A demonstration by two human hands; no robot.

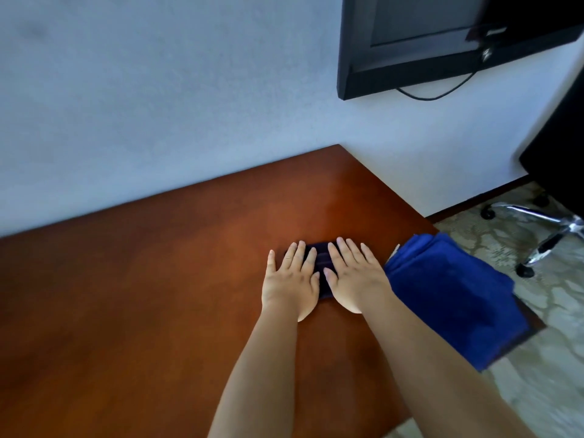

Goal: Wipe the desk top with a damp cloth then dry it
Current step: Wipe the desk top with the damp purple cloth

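Observation:
A brown wooden desk top (142, 295) fills the lower left of the head view and meets a pale wall at the back. A small dark folded cloth (321, 262) lies on the desk near its right side. Both hands press flat on that cloth with straight fingers: my left hand (292, 279) covers its left part, my right hand (355, 276) its right part. Only a strip of the cloth shows between them. A bright blue folded towel (455, 295) lies on the desk's right edge, just right of my right hand.
A black wall-mounted screen (420, 36) with a hanging cable sits at the upper right. An office chair with a chrome wheeled base (546, 229) stands on patterned carpet right of the desk. The blue towel overhangs the desk's right edge.

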